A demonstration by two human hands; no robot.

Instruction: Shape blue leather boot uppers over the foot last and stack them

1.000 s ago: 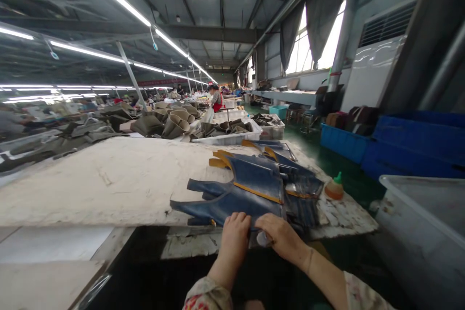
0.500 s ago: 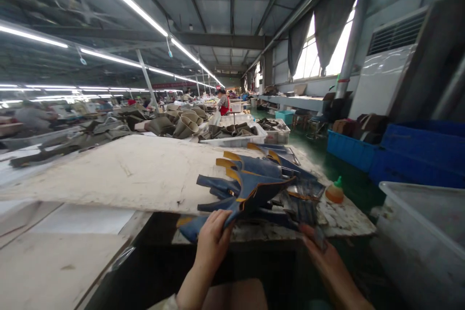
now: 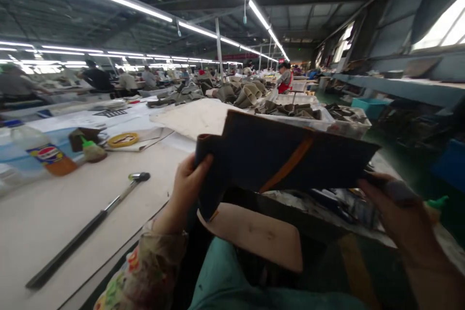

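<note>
A dark blue leather piece [image 3: 250, 155], shaped like a boot upper with an orange-yellow strip across it, hangs in the air between my hands. My left hand [image 3: 191, 179] grips its left end, thumb on the near face. At the lower right corner my right hand [image 3: 392, 203] has its fingers closed on the edge. A grey thing [image 3: 399, 191] lies against the right fingers, too blurred to name. Under the leather is a tan board [image 3: 254, 232] above my lap. More dark pieces [image 3: 337, 203] are partly hidden behind it on the work surface.
On the left table lie a hammer [image 3: 109, 208], a drink bottle [image 3: 47, 152], a green-tipped glue bottle [image 3: 92, 149] and a yellow tape roll [image 3: 123, 139]. Another green-tipped bottle [image 3: 434, 208] stands at right. Crates [image 3: 348, 123] and olive pieces [image 3: 247, 94] lie ahead; people work beyond.
The blue leather piece has been lifted off the pile and carried left, its face turned toward me. My view has swung left, bringing in the hammer and bottles.
</note>
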